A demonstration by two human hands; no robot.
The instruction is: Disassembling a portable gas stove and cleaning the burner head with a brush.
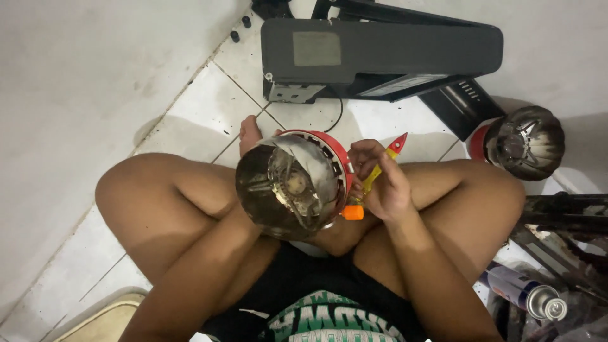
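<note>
Burner head [291,185], round metal with a red rim, rests in the lap of a person sitting cross-legged on the tiled floor [209,101]. Right hand [383,187] fingers pinch a yellow screwdriver [375,174] against its rim. Left hand is hidden behind it, grip unclear.

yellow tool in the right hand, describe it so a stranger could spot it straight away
Start at the crossed legs on the white tiled floor. Above the lap sits a round, sooty metal burner head with a red rim. Just right of it, the right hand grips a slim yellow tool, uniquely red-tipped and orange-ended.
</note>
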